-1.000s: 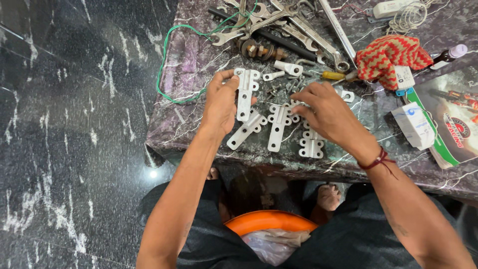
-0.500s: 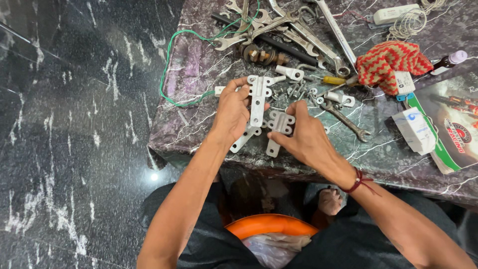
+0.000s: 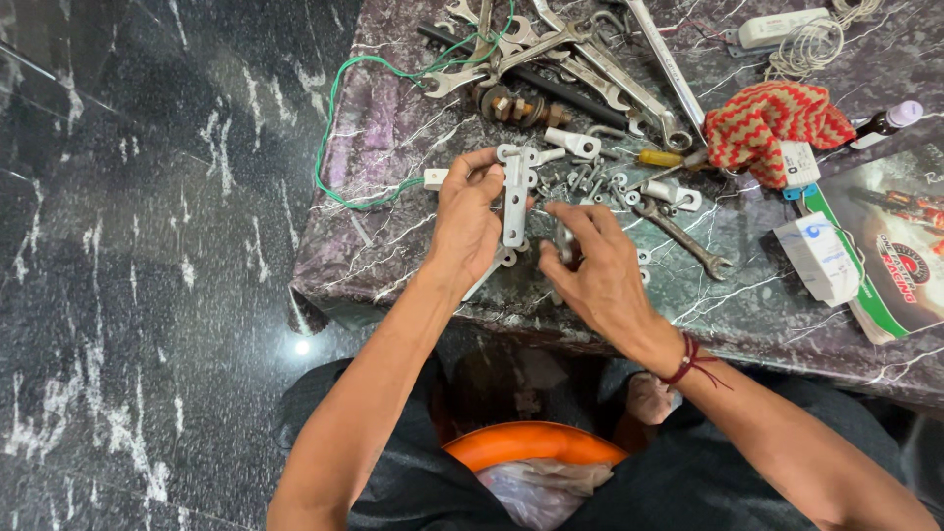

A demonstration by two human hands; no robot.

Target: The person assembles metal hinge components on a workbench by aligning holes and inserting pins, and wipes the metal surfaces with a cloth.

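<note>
**Bracket sorting on the marble slab, hands mid-frame**

So, both hands are working at the centre of the frame, right at the near edge of the purple-veined marble table (image 3: 393,118). The left hand (image 3: 470,228) has its fingers curled around a long white perforated metal bracket (image 3: 514,202), thumb and fingertips pinching it near the upper end. The bracket's long axis runs nearly straight up and down in the frame, leaning a touch toward the top. Another pale strip (image 3: 489,274) pokes out below that palm, toward the table edge.

The right hand (image 3: 602,275) sits just beside it, to the right, fingers bent narrow around a small greyish metal piece (image 3: 564,246); can't tell exactly what it is, it's mostly hidden. That piece is just right of the bracket's lower end, so the right hand is the nearer one to it.

Compared with half a second back, the left hand has lifted the bracket more upright and the right has drawn in closer, off the flat brackets it was covering.

Around them: a pile of wrenches (image 3: 590,59) at the top, a green wire (image 3: 334,108) looping upper left, a red zigzag knit cloth (image 3: 772,118) upper right, an open-end spanner (image 3: 688,234) right of centre, an orange tub (image 3: 531,447) below.
</note>
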